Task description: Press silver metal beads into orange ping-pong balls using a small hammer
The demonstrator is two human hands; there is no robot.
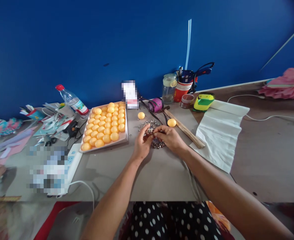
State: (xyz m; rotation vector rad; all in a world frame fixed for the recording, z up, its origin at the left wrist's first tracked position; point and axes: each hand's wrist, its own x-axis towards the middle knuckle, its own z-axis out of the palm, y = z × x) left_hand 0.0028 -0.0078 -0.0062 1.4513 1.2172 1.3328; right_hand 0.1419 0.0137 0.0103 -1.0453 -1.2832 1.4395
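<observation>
- how many hands are at the shiny pieces [158, 145]?
- two: the left hand [142, 142] curled, the right hand [171, 137] with its fingertips drawn together. i can't tell if either grip is closed on a piece.
- where do the pieces lie?
- one pile on the desk [107, 180], under and around both hands, too many to count.
- loose yellow balls [141, 115]?
- two, both beyond the hands; one tray [126, 125] holds dozens more.
</observation>
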